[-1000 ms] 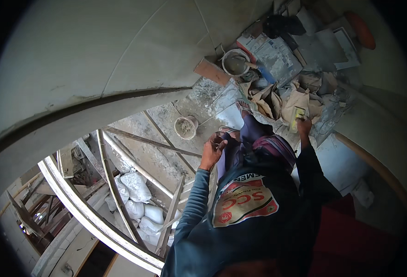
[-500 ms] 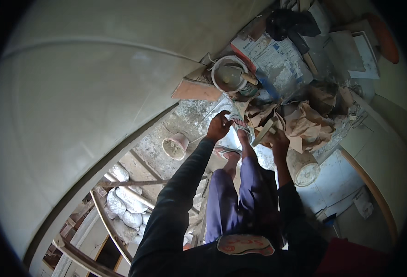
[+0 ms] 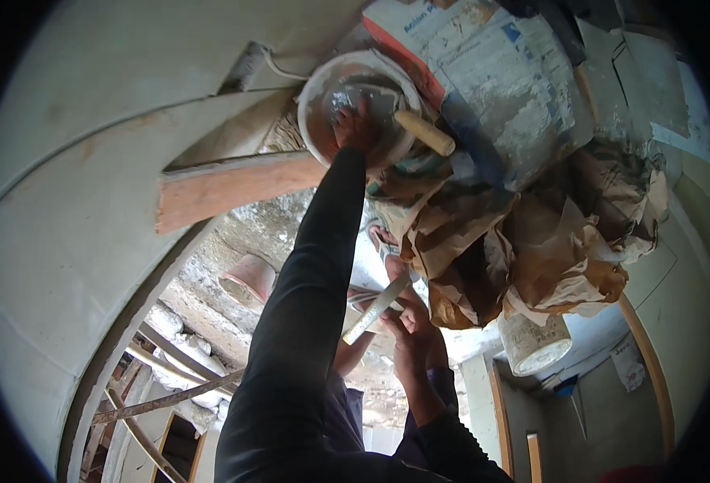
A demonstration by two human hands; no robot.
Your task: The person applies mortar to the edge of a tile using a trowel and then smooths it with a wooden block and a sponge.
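Observation:
My left hand (image 3: 355, 127) reaches down into a round, whitish bucket (image 3: 313, 145) of murky water, fingers apart at the surface and partly hidden by it. No object shows in that hand. Across the bucket's right rim rests a trowel with a wooden handle (image 3: 425, 132), its metal end inside the bucket. Lower down, near my legs, my right hand (image 3: 411, 338) is closed on a pale, flat float (image 3: 376, 310), which appears almost edge-on. My right fingers partly cover its grip.
Crumpled brown paper sacks (image 3: 548, 258) lie right of my legs, below a dusty printed bag (image 3: 495, 88). A reddish board (image 3: 234, 189) juts out left of the bucket. A smaller pail (image 3: 248, 282) and a white tub (image 3: 536, 342) stand lower. Poles (image 3: 166, 398) cross at lower left.
My left hand has moved forward into the bucket. My right hand, still holding the float, has come back and leftward. The view has shifted closer to the bucket and sacks.

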